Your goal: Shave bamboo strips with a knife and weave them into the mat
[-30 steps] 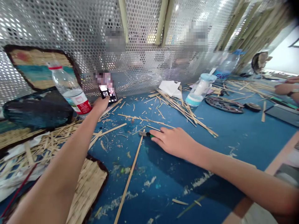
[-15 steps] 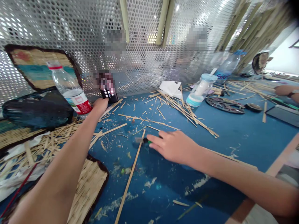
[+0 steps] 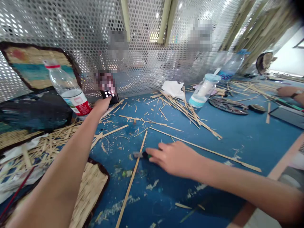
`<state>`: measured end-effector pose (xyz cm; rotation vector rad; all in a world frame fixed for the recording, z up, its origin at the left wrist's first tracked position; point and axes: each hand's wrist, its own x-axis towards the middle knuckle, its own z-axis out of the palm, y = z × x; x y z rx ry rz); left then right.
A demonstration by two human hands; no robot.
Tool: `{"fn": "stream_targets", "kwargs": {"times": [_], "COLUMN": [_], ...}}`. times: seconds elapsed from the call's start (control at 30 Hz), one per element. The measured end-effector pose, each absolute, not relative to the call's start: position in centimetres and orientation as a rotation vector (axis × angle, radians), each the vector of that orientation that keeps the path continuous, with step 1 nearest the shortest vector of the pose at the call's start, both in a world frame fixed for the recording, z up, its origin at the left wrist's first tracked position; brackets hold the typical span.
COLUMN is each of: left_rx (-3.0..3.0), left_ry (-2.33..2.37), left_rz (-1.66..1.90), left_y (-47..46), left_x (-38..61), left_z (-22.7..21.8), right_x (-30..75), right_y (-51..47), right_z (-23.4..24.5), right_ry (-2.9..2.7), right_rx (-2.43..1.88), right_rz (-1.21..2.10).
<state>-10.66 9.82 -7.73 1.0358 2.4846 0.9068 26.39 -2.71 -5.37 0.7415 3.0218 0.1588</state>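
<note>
Left hand (image 3: 102, 106) reaches to the far edge of the blue surface (image 3: 237, 139). One fingertip touches the lower part of a lit phone (image 3: 109, 96), which leans against the perforated metal screen (image 3: 83, 31). The rest of the left fingers are hidden behind the hand, so I cannot tell whether they grip anything.

Right hand (image 3: 174, 157) lies palm down near the middle of the surface. Its fingers (image 3: 154, 152) are stretched out flat, not curled. The tips rest on a small tool (image 3: 140, 155) with a grey end and a green part; it is blurred, and the hand does not enclose it. The tool lies on the surface, touching a long bamboo strip (image 3: 130, 183) that runs toward the near edge.

A water bottle (image 3: 68, 91) stands just left of the phone. A woven mat (image 3: 87, 190) sits at the near left edge under the left forearm. Splinters litter the middle. A jar with a blue lid (image 3: 204, 90) stands at the far right. Another person's hand (image 3: 288, 91) is at the right edge.
</note>
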Motion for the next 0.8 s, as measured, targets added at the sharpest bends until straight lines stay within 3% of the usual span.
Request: {"fn": "stream_targets", "kwargs": {"times": [0.1, 0.27, 0.43, 0.57, 0.73, 0.8], "left_rx": [1.018, 0.993, 0.973, 0.999, 1.042, 1.072], "left_ry": [2.478, 2.477, 2.465, 2.480, 2.509, 2.510], "left_rz": [0.875, 0.819, 0.753, 0.724, 0.693, 0.684], "left_y": [10.1, 10.2, 10.2, 10.2, 10.1, 10.0], "left_x": [-10.8, -10.9, -10.9, -10.6, -10.4, -10.5], "left_z": [-7.9, -7.7, -7.4, -7.3, -7.4, -7.5], "right_x": [26.5, 26.6, 26.8, 26.7, 26.8, 26.8], "right_y": [-2.2, -2.2, -2.1, -2.8, -1.6, -2.1], "right_z": [-5.3, -5.5, -5.2, -5.0, -4.9, -4.8], "right_ry": [2.936, 3.031, 2.969, 3.041, 2.935, 2.980], "right_rx": [0.972, 0.693, 0.907, 0.583, 0.922, 0.873], "right_rz": [0.245, 0.076, 0.165, 0.010, 0.224, 0.220]}}
